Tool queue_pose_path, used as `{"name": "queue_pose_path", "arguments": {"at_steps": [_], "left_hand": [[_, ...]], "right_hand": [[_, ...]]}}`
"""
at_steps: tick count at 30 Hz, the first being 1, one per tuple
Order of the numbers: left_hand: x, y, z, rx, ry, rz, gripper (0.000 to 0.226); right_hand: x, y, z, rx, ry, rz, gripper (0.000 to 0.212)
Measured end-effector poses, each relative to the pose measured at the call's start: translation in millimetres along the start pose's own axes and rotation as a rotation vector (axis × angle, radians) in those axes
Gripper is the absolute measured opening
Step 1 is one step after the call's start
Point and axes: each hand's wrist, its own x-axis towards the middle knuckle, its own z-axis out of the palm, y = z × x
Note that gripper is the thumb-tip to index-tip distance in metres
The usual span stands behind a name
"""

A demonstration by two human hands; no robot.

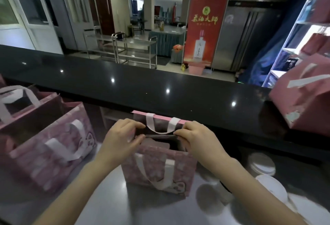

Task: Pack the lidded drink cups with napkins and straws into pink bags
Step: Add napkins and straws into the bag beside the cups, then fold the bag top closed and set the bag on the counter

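Note:
A pink bag (157,167) with white ribbon handles stands upright on the steel worktop in front of me. My left hand (123,139) pinches the left end of its top rim, and my right hand (196,137) pinches the right end. Between them the mouth is a narrow dark slot; the inside is too dark to make out. Lidded drink cups (262,165) with white lids stand at the right, and another lidded cup (273,187) sits nearer me. No napkins or straws show.
Two more pink bags (53,144) stand open at the left. Another pink bag (307,99) sits on the raised black counter (160,89) at the right. The steel worktop (110,205) reaches toward me. A red banner and steel trolleys stand beyond.

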Motion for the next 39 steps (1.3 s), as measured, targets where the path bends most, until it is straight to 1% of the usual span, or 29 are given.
{"name": "queue_pose_path", "arguments": {"at_steps": [3,6,9,11,13,15,18,20,24,25,26,28,30,31,33,36,39], "left_hand": [[-4,-27,-3,-0.039,-0.107,-0.084,0.034],[-9,-45,0,-0.168,-0.188,-0.134,0.039],[-13,-51,2,-0.323,-0.238,-0.153,0.047],[-14,-53,3,-0.389,-0.258,-0.14,0.051],[-13,-53,4,-0.372,-0.26,-0.114,0.05],[-9,-55,8,-0.333,-0.248,-0.105,0.051],[-2,-55,15,-0.222,-0.167,-0.084,0.054],[5,-56,21,-0.131,-0.123,-0.065,0.055],[19,-59,24,-0.025,-0.176,-0.108,0.053],[22,-60,24,-0.005,-0.193,-0.107,0.051],[25,-61,24,0.016,-0.213,-0.098,0.048],[32,-62,22,0.046,-0.275,-0.072,0.044],[40,-61,21,0.046,-0.345,-0.069,0.043],[44,-61,21,0.036,-0.373,-0.081,0.045],[50,-61,21,0.024,-0.4,-0.107,0.05],[58,-64,23,0.027,-0.395,-0.115,0.056],[63,-70,26,0.057,-0.424,-0.075,0.066]], "right_hand": [[29,-13,21,-0.112,-0.163,0.051,0.026],[48,-23,40,-0.185,-0.26,0.077,0.025],[54,-23,51,-0.119,-0.308,0.115,0.029],[52,-18,52,-0.046,-0.296,0.123,0.035],[46,-12,48,-0.028,-0.218,0.101,0.042],[39,-4,42,-0.083,-0.108,0.075,0.044],[31,10,34,-0.181,-0.02,0.086,0.048],[30,22,31,-0.203,-0.025,0.11,0.051],[40,38,34,-0.146,-0.11,0.12,0.067],[43,39,35,-0.101,-0.106,0.126,0.066],[47,40,36,-0.048,-0.083,0.14,0.059],[52,44,37,0.024,-0.009,0.159,0.038],[57,49,39,0.022,0.044,0.138,0.021],[58,53,40,0.024,0.049,0.135,0.017],[60,59,43,0.045,0.041,0.159,0.018],[62,64,48,0.109,0.03,0.192,0.016],[59,64,51,0.241,0.054,0.246,0.025]]}}
